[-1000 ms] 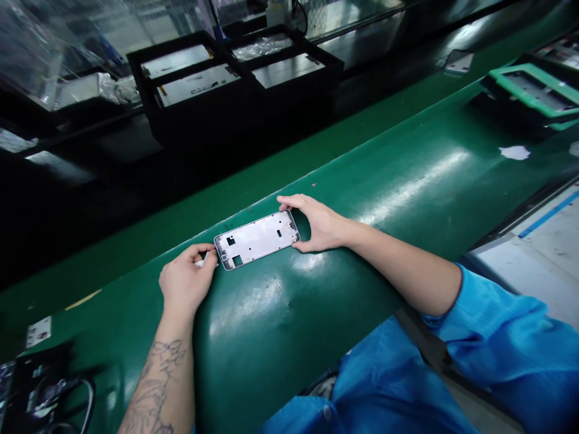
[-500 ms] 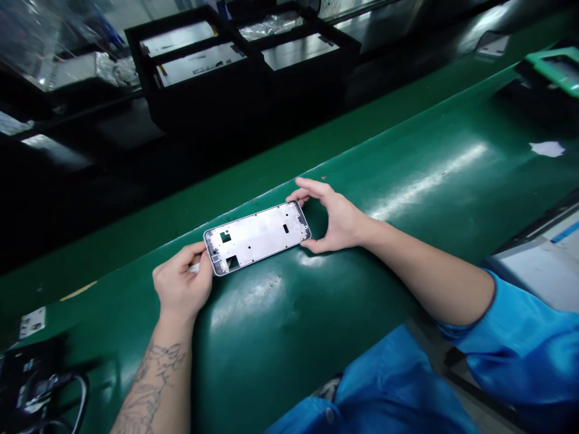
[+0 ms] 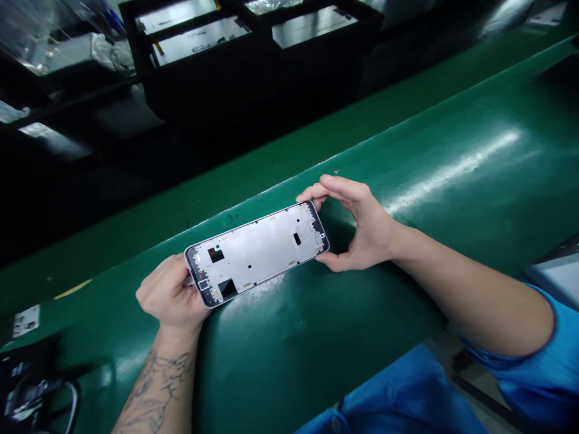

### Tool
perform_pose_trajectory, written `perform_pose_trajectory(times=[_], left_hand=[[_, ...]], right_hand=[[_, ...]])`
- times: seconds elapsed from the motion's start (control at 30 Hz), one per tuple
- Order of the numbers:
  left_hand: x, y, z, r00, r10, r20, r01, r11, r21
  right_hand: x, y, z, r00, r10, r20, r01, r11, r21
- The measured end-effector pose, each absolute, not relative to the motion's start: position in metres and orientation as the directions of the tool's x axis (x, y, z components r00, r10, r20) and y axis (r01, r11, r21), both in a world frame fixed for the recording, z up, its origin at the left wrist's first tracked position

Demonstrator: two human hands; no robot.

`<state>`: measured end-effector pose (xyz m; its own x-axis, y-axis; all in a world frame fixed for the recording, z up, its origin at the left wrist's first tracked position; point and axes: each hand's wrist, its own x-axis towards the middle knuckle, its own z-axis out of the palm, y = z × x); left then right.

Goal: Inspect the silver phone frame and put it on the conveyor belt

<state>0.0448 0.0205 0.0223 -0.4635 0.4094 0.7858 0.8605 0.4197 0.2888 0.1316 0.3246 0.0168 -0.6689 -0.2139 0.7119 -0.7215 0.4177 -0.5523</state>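
Observation:
A silver phone frame with a dark rim and several cut-outs is held up over the green mat. Its left end is gripped by my left hand, whose fingers are curled partly beneath the frame. My right hand pinches the right end by its two corners, thumb at the near corner and fingertips at the far one. A wide gap stays between that palm and the frame's end. The undersides of the frame and some left fingertips are hidden.
The green mat covers the bench. Beyond its far edge, dark trays hold flat silvery panels. Plastic-wrapped items are at the upper left. A dark device with a cable and a small white plate lie at the left.
The phone frame looks larger and nearer, raised toward me and tilted slightly. Both hands keep their hold, the right one now further right. The view has shifted a little.

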Motion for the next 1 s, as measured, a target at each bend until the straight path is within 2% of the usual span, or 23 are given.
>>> perform_pose_trajectory(times=[0.53,1.0], left_hand=[[0.0401,0.021,0.0211,-0.399,0.449,0.799,0.901,0.356,0.25],[0.0382,0.0144,0.0135,-0.403,0.422,0.812,0.898,0.354,0.262]], right_hand=[[0.1326,0.3233,0.0239,-0.648,-0.256,0.717,-0.749,0.382,-0.541],[0.1341,0.3271,0.0215,-0.687,-0.25,0.682,-0.72,0.358,-0.594]])
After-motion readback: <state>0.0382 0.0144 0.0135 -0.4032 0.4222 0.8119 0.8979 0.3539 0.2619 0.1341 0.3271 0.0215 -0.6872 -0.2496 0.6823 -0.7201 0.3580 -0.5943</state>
